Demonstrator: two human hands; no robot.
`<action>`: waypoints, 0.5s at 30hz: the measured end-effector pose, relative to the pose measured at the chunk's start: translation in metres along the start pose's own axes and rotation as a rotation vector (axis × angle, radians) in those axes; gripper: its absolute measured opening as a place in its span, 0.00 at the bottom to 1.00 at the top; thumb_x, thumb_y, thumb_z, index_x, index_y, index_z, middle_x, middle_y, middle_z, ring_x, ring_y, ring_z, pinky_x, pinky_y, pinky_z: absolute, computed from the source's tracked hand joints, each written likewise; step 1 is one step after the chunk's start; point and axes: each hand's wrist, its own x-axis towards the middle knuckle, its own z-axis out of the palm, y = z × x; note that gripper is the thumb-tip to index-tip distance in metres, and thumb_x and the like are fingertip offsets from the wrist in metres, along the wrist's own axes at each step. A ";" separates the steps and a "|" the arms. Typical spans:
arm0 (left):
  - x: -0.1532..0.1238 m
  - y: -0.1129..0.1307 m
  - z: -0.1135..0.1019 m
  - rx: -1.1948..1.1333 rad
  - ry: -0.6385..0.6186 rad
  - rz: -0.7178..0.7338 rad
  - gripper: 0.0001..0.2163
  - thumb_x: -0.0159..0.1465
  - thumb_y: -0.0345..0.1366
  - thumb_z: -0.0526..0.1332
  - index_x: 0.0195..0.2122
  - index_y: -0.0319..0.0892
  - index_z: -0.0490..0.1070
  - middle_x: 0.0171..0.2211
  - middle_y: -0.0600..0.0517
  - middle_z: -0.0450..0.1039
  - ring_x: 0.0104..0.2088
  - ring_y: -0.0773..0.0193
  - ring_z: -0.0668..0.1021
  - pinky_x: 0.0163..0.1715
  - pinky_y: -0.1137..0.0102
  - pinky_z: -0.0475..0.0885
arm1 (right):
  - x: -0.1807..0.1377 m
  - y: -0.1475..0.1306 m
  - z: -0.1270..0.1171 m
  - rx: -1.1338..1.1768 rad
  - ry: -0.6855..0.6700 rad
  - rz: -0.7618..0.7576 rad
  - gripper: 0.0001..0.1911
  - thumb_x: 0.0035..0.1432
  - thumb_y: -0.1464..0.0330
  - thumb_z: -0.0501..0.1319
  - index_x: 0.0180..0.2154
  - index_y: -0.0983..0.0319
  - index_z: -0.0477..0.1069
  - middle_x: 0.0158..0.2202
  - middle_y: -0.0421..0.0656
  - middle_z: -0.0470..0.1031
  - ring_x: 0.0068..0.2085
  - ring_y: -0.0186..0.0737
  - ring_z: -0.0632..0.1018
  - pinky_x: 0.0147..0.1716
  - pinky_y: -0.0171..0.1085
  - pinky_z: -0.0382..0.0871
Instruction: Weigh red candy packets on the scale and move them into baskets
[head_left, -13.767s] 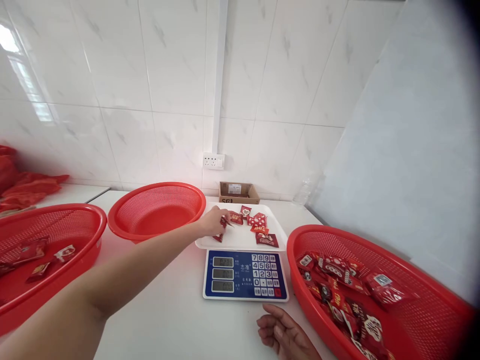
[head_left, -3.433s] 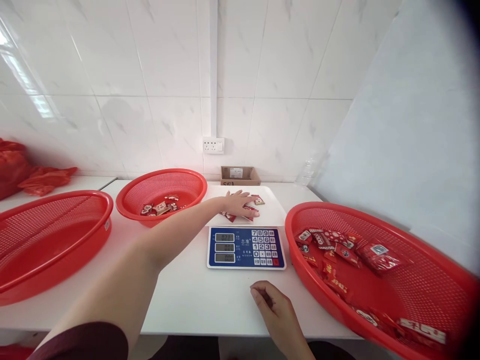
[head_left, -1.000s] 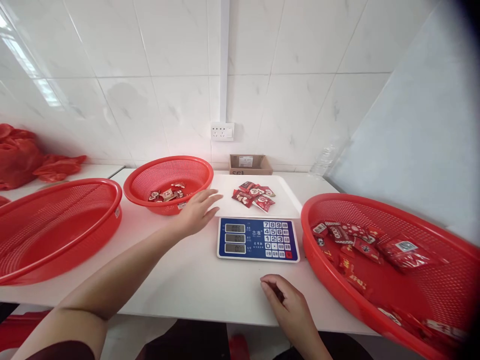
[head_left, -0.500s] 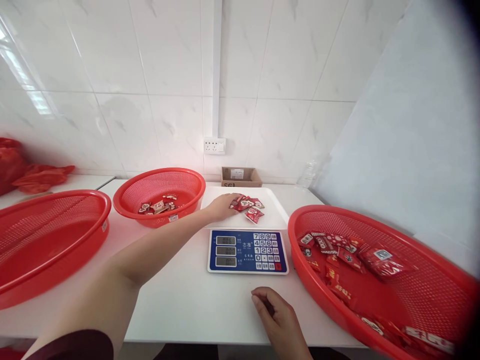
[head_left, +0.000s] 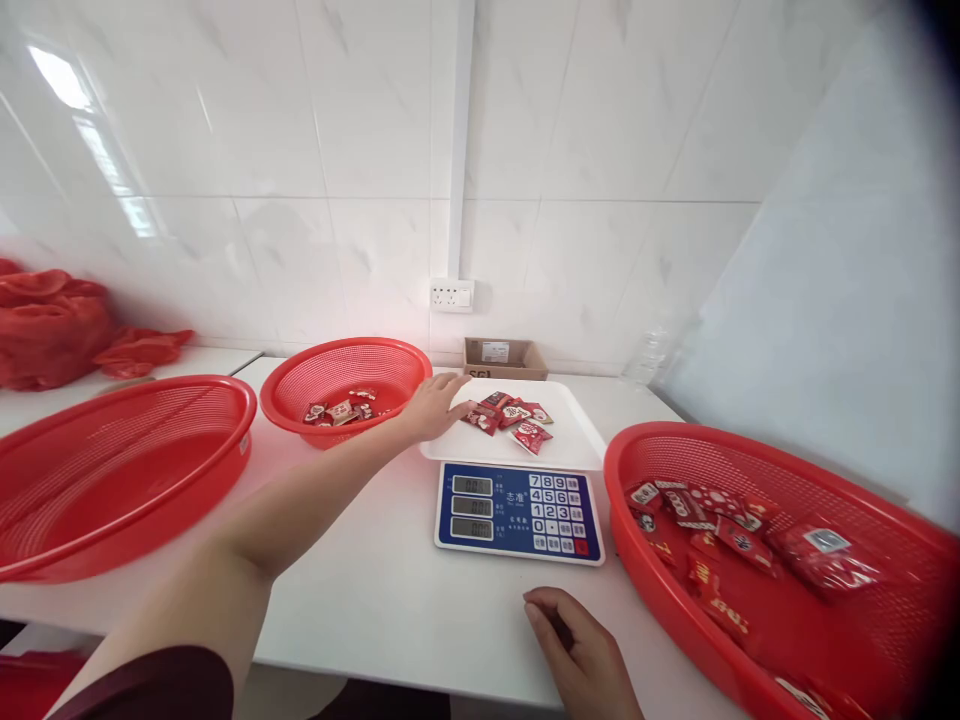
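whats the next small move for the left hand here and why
Probably close the left hand over the small red wrapped packets on the scale's white plastic tray: its open fingers lie at the pile's edge, and the round red mesh basket beside it holds similar packets.

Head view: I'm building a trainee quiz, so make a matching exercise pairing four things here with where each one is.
1 left hand
2 right hand
3 cardboard box
4 red bags

A against the wall behind the scale
B far left, by the wall
C on the table, before the scale
D at the white tray edge, beside packets

Pairs: 1-D, 2-C, 3-A, 4-B
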 end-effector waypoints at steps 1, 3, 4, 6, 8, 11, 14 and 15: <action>-0.003 -0.011 -0.006 0.039 0.006 -0.042 0.23 0.65 0.48 0.48 0.60 0.48 0.54 0.61 0.50 0.55 0.61 0.59 0.56 0.59 0.63 0.50 | 0.000 0.000 0.000 -0.004 0.001 0.002 0.14 0.56 0.57 0.55 0.33 0.59 0.72 0.30 0.41 0.77 0.32 0.38 0.77 0.31 0.31 0.71; -0.011 -0.042 -0.022 0.121 0.011 -0.169 0.24 0.64 0.47 0.50 0.60 0.47 0.53 0.63 0.47 0.51 0.63 0.54 0.51 0.60 0.56 0.44 | 0.000 0.000 -0.001 -0.005 0.002 0.006 0.14 0.55 0.56 0.56 0.32 0.58 0.72 0.30 0.41 0.77 0.32 0.38 0.77 0.32 0.31 0.71; -0.018 -0.060 -0.032 0.161 0.008 -0.248 0.26 0.63 0.46 0.52 0.61 0.46 0.51 0.64 0.45 0.48 0.64 0.51 0.48 0.60 0.53 0.42 | 0.000 0.000 -0.001 -0.005 -0.001 0.007 0.14 0.55 0.56 0.56 0.32 0.58 0.73 0.30 0.41 0.77 0.32 0.38 0.77 0.32 0.30 0.71; -0.035 -0.099 -0.054 0.227 -0.024 -0.432 0.31 0.59 0.45 0.58 0.62 0.43 0.50 0.64 0.40 0.45 0.64 0.45 0.45 0.58 0.47 0.41 | 0.000 0.000 -0.002 -0.008 -0.007 0.000 0.14 0.55 0.56 0.56 0.32 0.59 0.73 0.31 0.42 0.78 0.33 0.38 0.77 0.32 0.30 0.71; -0.057 -0.136 -0.077 0.267 -0.066 -0.629 0.40 0.51 0.43 0.66 0.62 0.40 0.49 0.64 0.35 0.43 0.63 0.37 0.44 0.56 0.43 0.45 | 0.000 0.001 -0.002 -0.016 -0.004 -0.009 0.15 0.54 0.55 0.56 0.32 0.59 0.73 0.31 0.42 0.78 0.33 0.39 0.78 0.33 0.31 0.71; -0.092 -0.179 -0.106 0.244 -0.151 -0.892 0.46 0.48 0.44 0.68 0.61 0.29 0.45 0.57 0.26 0.55 0.57 0.32 0.59 0.45 0.47 0.64 | 0.000 0.002 -0.001 -0.030 -0.010 -0.013 0.15 0.54 0.55 0.56 0.32 0.58 0.73 0.31 0.42 0.78 0.33 0.38 0.78 0.32 0.30 0.72; -0.120 -0.203 -0.123 0.184 -0.216 -1.053 0.43 0.52 0.40 0.65 0.60 0.23 0.41 0.50 0.27 0.66 0.43 0.46 0.74 0.33 0.62 0.71 | 0.000 0.003 -0.002 -0.039 -0.008 0.001 0.15 0.53 0.54 0.56 0.31 0.57 0.74 0.30 0.41 0.78 0.32 0.38 0.78 0.31 0.29 0.72; -0.127 -0.207 -0.127 0.172 -0.225 -1.088 0.43 0.53 0.39 0.65 0.60 0.23 0.40 0.49 0.28 0.67 0.40 0.49 0.76 0.30 0.65 0.71 | 0.000 0.003 -0.002 -0.042 -0.003 0.004 0.15 0.53 0.54 0.56 0.31 0.57 0.74 0.30 0.41 0.78 0.32 0.38 0.78 0.31 0.29 0.72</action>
